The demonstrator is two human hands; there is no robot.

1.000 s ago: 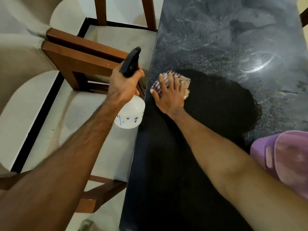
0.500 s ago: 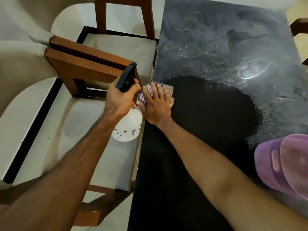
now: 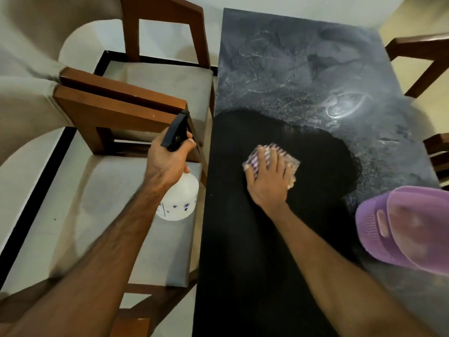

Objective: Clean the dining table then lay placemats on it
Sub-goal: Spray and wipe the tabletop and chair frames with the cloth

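Two hands busy: our right hand [image 3: 267, 181] presses flat on soft, limp checked purple-white cloth [image 3: 289, 161]; left hand [image 3: 167, 164] grips light white plastic spray bottle [image 3: 179, 200] by neck.

Two bare forearms, no sleeves, the left hand [image 3: 167, 164] and right hand [image 3: 268, 181] apparently ringless, somewhat blurred.
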